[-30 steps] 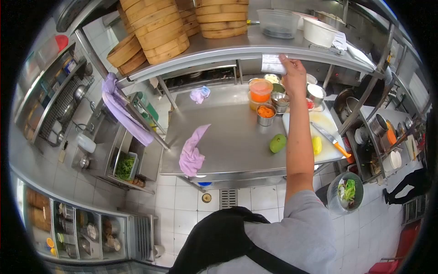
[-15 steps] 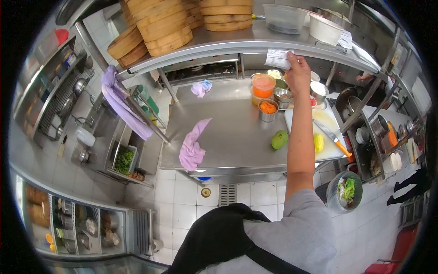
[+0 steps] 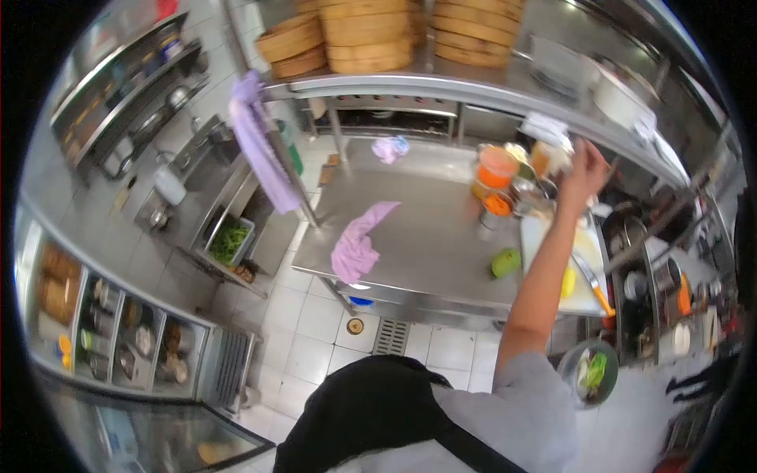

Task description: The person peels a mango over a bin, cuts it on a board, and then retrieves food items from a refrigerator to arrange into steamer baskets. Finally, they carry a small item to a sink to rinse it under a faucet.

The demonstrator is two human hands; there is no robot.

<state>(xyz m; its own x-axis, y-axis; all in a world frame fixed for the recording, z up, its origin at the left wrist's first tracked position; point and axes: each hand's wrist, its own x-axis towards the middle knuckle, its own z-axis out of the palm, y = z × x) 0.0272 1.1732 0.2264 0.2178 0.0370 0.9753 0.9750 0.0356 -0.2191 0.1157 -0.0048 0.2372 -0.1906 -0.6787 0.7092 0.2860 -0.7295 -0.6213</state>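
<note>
My right hand (image 3: 585, 172) is raised below the shelf edge, blurred, its fingers loosely apart with nothing visible in them. Left of it, a white paper slip (image 3: 544, 128) hangs at the shelf's front edge, apart from the hand. Under my forearm lies a white cutting board (image 3: 585, 244), partly hidden by the arm. It bears a knife with an orange handle (image 3: 603, 301) and a yellow peeled fruit (image 3: 568, 281). Beside the board is a green mango-like fruit (image 3: 505, 262). A metal cup of chopped orange food (image 3: 497, 206) stands behind it. My left hand is out of view.
The steel table (image 3: 426, 229) carries a purple cloth (image 3: 356, 248). Bamboo steamers (image 3: 367, 39) and a white tub (image 3: 621, 96) stand on the shelf above. A bin with green leaves (image 3: 595, 370) sits on the floor at right; a fridge (image 3: 126, 323) is at lower left.
My right hand has come away from the paper slip and moved right and down. The slip stays at the shelf edge. The whole view has shifted and tilted.
</note>
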